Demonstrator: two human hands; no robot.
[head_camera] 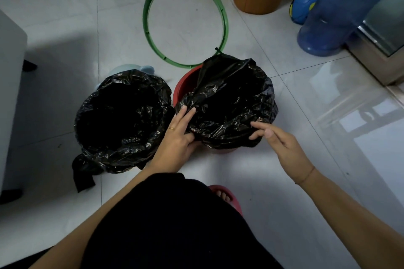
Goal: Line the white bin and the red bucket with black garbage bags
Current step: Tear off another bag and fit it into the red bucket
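My left hand [179,135] lies flat on the bag [229,105] at the near-left rim of the red bucket [185,85], fingers spread, thumb tucked under the plastic. My right hand [277,140] hangs loose just off the bag's near-right edge, gripping nothing. Left of it sits the bin [135,70], already lined.

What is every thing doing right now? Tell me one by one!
White bin bag: open, folded over the rim all around.
Red bucket: far left rim bare.
Red bucket bag: partly spread, crumpled.
Left hand: flat on the bag's near edge.
Right hand: open, fingertips at the bag's edge.
Green ring: flat on the floor.
Blue water jug: upright.
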